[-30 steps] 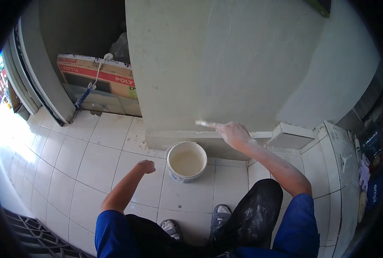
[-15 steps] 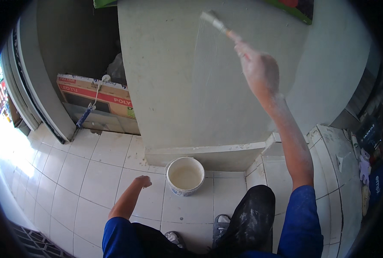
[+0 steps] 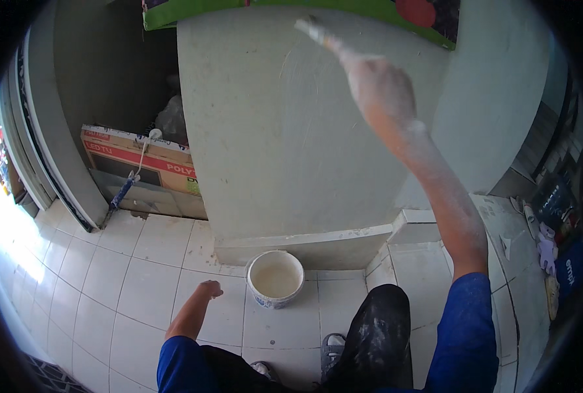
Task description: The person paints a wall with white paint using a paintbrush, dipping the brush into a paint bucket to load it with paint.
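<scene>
My right hand [image 3: 382,85], dusted white, is closed round the handle of a paintbrush [image 3: 316,31]. The brush reaches up and left, its pale bristles at the upper part of the grey-green wall [image 3: 291,144]; whether they touch it I cannot tell, as hand and brush are blurred. Faint wet streaks show on the wall beneath. My left hand [image 3: 209,289] hangs with curled fingers beside a white bucket [image 3: 276,280] and apart from it, nothing seen in its grasp. Pale, milky liquid fills part of the bucket, which stands on the tiled floor.
A green-edged panel [image 3: 200,10] borders the wall's top. In the left recess, a paint roller [image 3: 124,188] with a blue sleeve leans against a flat cardboard box [image 3: 167,160]. On the right are a tiled step [image 3: 501,226], a lilac glove [image 3: 547,249] and bags.
The view has tilted upward, showing more of the green-edged panel. My right hand and brush have moved up the wall relative to it. My left hand still hangs beside the bucket.
</scene>
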`<state>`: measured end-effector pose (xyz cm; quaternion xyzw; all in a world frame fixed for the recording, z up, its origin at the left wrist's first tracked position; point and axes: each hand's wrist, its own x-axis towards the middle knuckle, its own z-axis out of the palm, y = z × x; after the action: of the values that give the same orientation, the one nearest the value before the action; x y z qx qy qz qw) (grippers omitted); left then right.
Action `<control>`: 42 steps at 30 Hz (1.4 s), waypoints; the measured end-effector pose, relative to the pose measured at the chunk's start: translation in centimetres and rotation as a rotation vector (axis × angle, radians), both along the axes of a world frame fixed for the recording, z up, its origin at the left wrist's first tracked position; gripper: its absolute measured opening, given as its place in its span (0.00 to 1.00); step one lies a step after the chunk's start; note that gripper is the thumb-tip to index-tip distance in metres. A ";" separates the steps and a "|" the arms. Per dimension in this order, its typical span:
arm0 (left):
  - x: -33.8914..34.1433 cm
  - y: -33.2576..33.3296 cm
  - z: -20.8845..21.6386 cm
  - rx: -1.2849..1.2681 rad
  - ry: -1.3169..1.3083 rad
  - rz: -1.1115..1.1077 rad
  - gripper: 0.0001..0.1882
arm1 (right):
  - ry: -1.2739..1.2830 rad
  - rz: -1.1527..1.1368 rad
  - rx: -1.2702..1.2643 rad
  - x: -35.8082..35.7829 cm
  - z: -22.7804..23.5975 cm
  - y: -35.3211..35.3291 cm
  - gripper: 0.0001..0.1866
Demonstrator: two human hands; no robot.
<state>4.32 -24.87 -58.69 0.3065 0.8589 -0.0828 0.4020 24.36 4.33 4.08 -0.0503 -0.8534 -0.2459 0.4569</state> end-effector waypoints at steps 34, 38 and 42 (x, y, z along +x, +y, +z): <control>1.7 1.6 -0.4 0.050 0.029 -0.128 0.16 | -0.394 0.097 -0.215 -0.8 -5.3 -1.5 0.24; 2.3 3.8 -0.5 0.062 -0.019 -0.101 0.16 | -0.084 0.049 -0.077 0.2 -1.5 -1.0 0.23; -1.6 -9.7 -7.6 0.200 0.084 -0.341 0.14 | -0.191 0.208 -0.014 -2.7 -7.8 -3.9 0.25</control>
<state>2.71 -34.53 -66.34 0.4820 0.8145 -0.0768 0.3135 21.66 0.43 -3.74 0.0590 -0.8953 -0.1949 0.3963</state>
